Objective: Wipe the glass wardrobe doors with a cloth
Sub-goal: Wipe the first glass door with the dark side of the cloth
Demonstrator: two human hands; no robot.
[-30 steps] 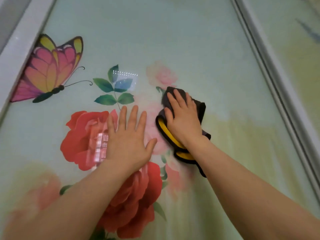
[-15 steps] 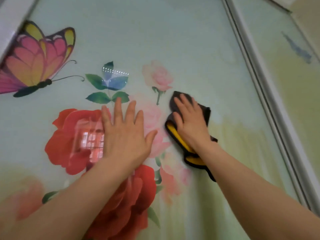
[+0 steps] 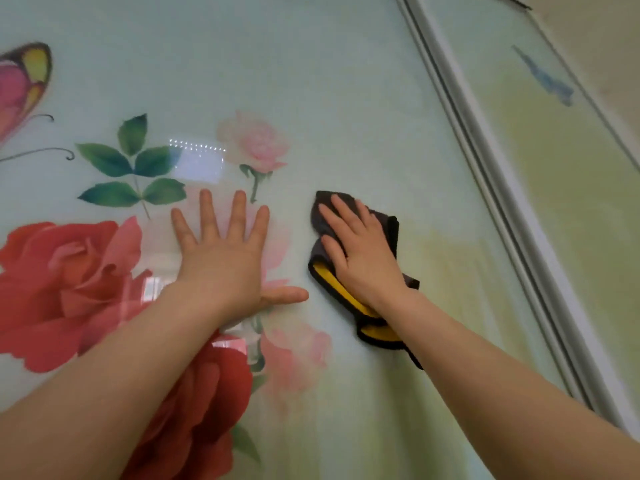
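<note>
The glass wardrobe door [image 3: 311,81] fills the view, pale green and printed with red and pink roses, leaves and a butterfly. My right hand [image 3: 360,258] lies flat with straight fingers on a folded dark grey and yellow cloth [image 3: 332,277], pressing it against the glass right of centre. My left hand [image 3: 225,261] rests flat on the glass with fingers spread, just left of the cloth, its thumb pointing toward it. Part of the cloth is hidden under my right palm.
A grey metal frame rail [image 3: 491,174] runs diagonally on the right, dividing this door from the neighbouring glass panel [image 3: 568,188], which bears a faint blue mark. A beige wall shows at the top right corner.
My right hand has slid the cloth to the right across the glass, away from the pink rose. The left hand has spread its thumb wider. The view has turned right, pushing the butterfly to the left edge.
</note>
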